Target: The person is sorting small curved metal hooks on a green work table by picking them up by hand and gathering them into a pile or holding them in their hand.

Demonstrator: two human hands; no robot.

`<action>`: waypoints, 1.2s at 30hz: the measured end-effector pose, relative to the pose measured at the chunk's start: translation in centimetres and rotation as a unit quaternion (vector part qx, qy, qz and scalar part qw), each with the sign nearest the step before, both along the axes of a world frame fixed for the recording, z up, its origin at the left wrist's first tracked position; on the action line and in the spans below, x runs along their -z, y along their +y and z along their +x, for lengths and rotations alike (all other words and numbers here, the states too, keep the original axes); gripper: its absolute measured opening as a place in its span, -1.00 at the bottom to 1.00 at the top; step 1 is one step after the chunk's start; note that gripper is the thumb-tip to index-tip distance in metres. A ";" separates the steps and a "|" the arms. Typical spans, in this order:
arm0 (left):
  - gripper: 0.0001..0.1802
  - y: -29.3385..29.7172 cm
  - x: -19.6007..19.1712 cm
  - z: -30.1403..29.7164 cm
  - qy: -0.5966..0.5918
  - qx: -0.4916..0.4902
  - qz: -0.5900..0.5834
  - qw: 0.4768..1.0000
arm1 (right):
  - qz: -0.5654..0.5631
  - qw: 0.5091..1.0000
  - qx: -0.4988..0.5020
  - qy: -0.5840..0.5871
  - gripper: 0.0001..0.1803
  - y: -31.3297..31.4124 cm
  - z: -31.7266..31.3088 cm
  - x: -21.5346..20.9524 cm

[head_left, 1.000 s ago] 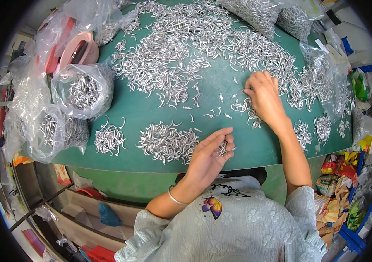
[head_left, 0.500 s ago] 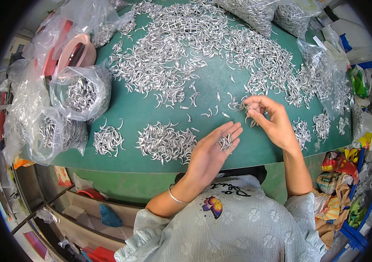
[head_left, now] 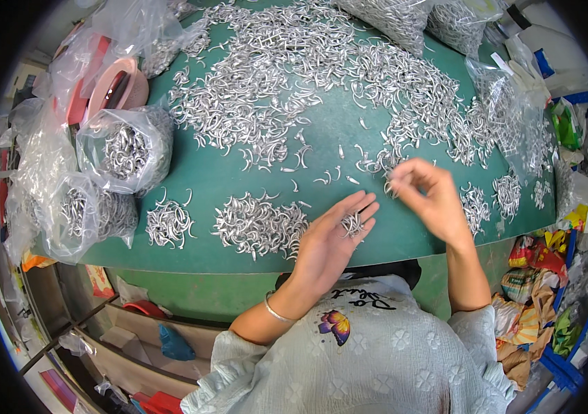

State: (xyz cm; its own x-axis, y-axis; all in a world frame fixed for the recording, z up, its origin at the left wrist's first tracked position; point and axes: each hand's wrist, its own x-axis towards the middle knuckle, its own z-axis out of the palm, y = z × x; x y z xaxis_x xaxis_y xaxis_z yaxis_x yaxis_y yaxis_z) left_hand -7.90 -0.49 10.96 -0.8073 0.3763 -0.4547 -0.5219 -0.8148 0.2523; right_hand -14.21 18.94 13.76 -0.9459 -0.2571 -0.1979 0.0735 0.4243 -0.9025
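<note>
Small curved silver metal hooks point(head_left: 353, 222) lie in a little bunch on the open, upturned palm of the left hand point(head_left: 332, 238), fingers spread flat, held over the near edge of the round green table point(head_left: 321, 148). Just beside it, the right hand point(head_left: 428, 196) hovers with fingertips pinched together on one or two hooks. A sorted heap of hooks point(head_left: 259, 224) sits left of the palm, and clear plastic bags of hooks point(head_left: 125, 148) stand further left.

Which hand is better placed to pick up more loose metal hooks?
Probably the right hand: it hovers beside scattered metal hooks on the green table. The left hand lies palm-up, cradling a small bunch.
</note>
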 end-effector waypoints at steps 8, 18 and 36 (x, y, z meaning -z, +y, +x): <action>-0.69 0.1 0.9 0.3 -0.010 0.019 0.029 0.999 | 0.257 0.931 -0.014 0.260 -0.86 -1.3 -1.5 1.4; -0.71 0.0 0.1 0.0 -0.033 0.014 0.012 0.999 | 0.374 0.864 -0.100 0.321 -0.89 -2.0 -1.5 1.6; -0.72 0.6 0.6 -0.2 0.015 0.051 0.094 0.994 | 0.298 0.907 -0.033 0.295 -0.85 1.4 -5.1 1.3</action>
